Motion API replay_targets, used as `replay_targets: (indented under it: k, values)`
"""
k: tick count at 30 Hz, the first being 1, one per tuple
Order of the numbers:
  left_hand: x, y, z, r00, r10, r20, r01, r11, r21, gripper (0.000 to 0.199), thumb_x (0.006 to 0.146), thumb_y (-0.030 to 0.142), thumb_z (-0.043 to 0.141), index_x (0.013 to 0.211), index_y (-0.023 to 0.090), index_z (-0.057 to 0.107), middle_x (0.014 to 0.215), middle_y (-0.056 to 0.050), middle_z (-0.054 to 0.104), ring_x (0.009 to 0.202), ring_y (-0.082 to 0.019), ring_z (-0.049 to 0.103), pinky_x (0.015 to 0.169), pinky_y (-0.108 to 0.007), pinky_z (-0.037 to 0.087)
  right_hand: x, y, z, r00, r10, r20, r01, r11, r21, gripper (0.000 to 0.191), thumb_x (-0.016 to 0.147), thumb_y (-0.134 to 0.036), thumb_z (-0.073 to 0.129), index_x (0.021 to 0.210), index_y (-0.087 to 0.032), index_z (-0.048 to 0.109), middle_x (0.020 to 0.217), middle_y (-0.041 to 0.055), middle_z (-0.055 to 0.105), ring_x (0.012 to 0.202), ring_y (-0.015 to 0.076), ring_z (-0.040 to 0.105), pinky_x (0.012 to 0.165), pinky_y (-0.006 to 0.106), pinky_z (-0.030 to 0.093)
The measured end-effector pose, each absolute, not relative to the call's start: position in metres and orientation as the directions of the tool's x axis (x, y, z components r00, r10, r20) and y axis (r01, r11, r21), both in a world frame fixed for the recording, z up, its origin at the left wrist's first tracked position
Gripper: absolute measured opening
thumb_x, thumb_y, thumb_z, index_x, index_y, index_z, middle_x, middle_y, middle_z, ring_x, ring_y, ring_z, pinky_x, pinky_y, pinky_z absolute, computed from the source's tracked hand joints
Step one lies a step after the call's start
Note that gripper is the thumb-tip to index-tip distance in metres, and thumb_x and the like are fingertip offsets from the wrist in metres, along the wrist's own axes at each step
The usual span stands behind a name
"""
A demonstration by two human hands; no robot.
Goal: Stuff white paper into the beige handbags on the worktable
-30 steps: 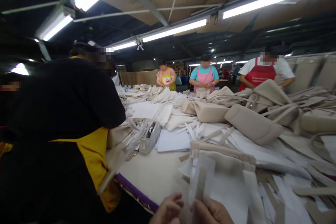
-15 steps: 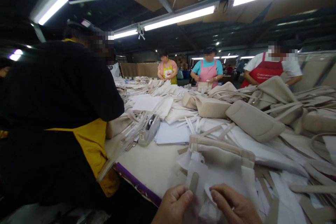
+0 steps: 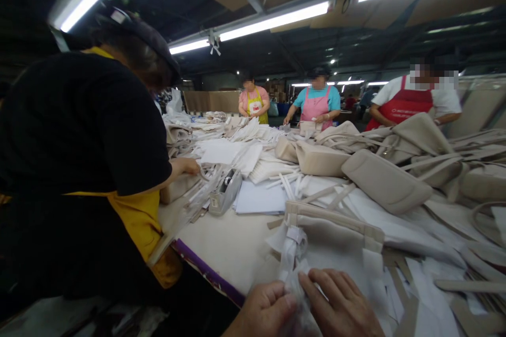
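At the bottom of the head view, my left hand [image 3: 264, 309] is closed, thumb and fingers pinching a thin, whitish translucent wrapping sheet [image 3: 297, 280]. My right hand [image 3: 342, 303] is closed on the same sheet from the other side, fingers bent over it; its thumb is hidden. The sheet is bunched between both hands, and what lies inside is covered. Just beyond stands a beige bag [image 3: 336, 219], its pale inner side showing. A white-wrapped strap [image 3: 290, 247] hangs at the bag's left corner, leading down to my hands.
Left of me, a person in black [image 3: 90, 131] leans over the table. A grey tape dispenser [image 3: 225, 195] stands beside white sheets [image 3: 261, 198]. Beige bags [image 3: 385, 181] are heaped at right. Several people in aprons work across the table. A purple edge [image 3: 209, 274] borders the table.
The sheet, spread with a beige strap end showing through, is now bunched and hides it. My right hand has moved left, over the sheet. The person at left has bent forward, reaching onto the table.
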State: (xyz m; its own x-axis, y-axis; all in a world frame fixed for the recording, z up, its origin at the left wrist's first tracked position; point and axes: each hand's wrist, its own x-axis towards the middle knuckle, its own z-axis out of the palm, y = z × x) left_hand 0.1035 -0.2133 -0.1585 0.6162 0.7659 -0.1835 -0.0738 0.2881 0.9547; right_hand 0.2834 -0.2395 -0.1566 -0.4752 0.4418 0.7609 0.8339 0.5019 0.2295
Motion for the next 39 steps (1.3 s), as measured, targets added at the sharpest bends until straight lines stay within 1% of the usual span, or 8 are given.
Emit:
replay_targets:
  k: [5,9,13,17,26,29,33,39]
  values:
    - [0.092,-0.207,-0.158,0.738,0.674,0.04,0.042,-0.105,0.994,0.031,0.084,0.04,0.051,0.098,0.013,0.06,0.079,-0.005,0.059,0.071,-0.014,0.053,0.065,-0.023,0.042,0.284,-0.236,-0.171,-0.21,0.734,0.646,0.73,0.557,-0.396,0.029,0.083,-0.011,0.04,0.102,-0.016,0.06,0.081,0.0056,0.065,0.076,0.0171,0.06,0.068,0.026,0.047]
    - [0.088,-0.201,-0.181,0.749,0.646,0.146,0.058,-0.283,0.957,0.038,0.089,0.038,0.042,0.119,0.018,0.054,0.088,-0.008,0.066,0.075,-0.017,0.059,0.069,-0.025,0.045,0.276,-0.232,-0.174,0.126,0.992,0.008,0.126,-0.008,-0.992,0.009,0.072,-0.025,0.058,0.078,-0.018,0.06,0.062,-0.0018,0.057,0.056,0.0116,0.054,0.051,0.02,0.042]
    - [0.093,-0.195,-0.203,0.705,0.655,0.274,-0.007,-0.38,0.925,0.04,0.088,0.037,0.044,0.125,0.021,0.05,0.093,-0.007,0.067,0.078,-0.017,0.061,0.071,-0.025,0.046,0.263,-0.228,-0.18,0.048,0.919,-0.391,-0.499,-0.317,-0.806,0.03,0.053,-0.032,0.073,0.065,-0.017,0.05,0.048,-0.008,0.045,0.04,0.0038,0.037,0.038,0.014,0.024]
    - [0.101,-0.196,-0.193,0.71,0.649,0.272,-0.085,-0.305,0.949,0.029,0.089,0.034,0.044,0.105,0.018,0.061,0.089,-0.007,0.07,0.077,-0.017,0.063,0.068,-0.024,0.047,0.259,-0.23,-0.193,-0.183,0.876,-0.447,-0.549,-0.468,-0.692,0.032,0.052,-0.033,0.072,0.065,-0.019,0.047,0.042,-0.0084,0.042,0.034,0.0034,0.033,0.035,0.015,0.018]
    - [0.113,-0.192,-0.205,0.62,0.783,0.054,-0.071,-0.013,0.997,0.034,0.073,0.047,0.062,0.08,0.015,0.053,0.068,-0.002,0.062,0.06,-0.013,0.054,0.055,-0.022,0.04,0.27,-0.234,-0.199,-0.005,0.984,-0.178,0.198,-0.173,-0.965,0.016,0.073,-0.028,0.051,0.083,-0.017,0.058,0.066,0.0005,0.061,0.062,0.0144,0.058,0.055,0.021,0.042]
    - [0.116,-0.19,-0.208,0.562,0.827,-0.016,-0.019,0.033,0.999,0.034,0.072,0.047,0.063,0.073,0.016,0.05,0.061,0.002,0.052,0.054,-0.009,0.045,0.051,-0.02,0.035,0.281,-0.234,-0.203,-0.072,0.977,0.201,0.77,0.183,-0.611,0.048,0.072,-0.016,0.048,0.12,-0.022,0.048,0.076,0.0018,0.066,0.064,0.0181,0.063,0.053,0.023,0.044]
    - [0.122,-0.19,-0.193,0.579,0.804,-0.134,-0.046,0.196,0.979,0.037,0.069,0.048,0.065,0.075,0.016,0.048,0.054,0.005,0.045,0.047,-0.007,0.039,0.045,-0.019,0.03,0.29,-0.231,-0.207,-0.398,0.798,0.452,0.866,0.489,-0.101,0.05,0.071,-0.012,0.048,0.12,-0.019,0.047,0.069,0.0027,0.066,0.053,0.0202,0.063,0.044,0.024,0.041]
    - [0.132,-0.195,-0.199,0.62,0.783,-0.044,-0.214,0.223,0.951,0.048,0.067,0.056,0.065,0.087,0.015,0.05,0.061,0.001,0.053,0.05,-0.009,0.047,0.047,-0.02,0.034,0.277,-0.231,-0.178,-0.061,0.984,0.167,0.623,0.168,-0.764,0.027,0.081,-0.019,0.033,0.1,-0.019,0.053,0.071,0.0015,0.066,0.066,0.0174,0.064,0.056,0.022,0.043]
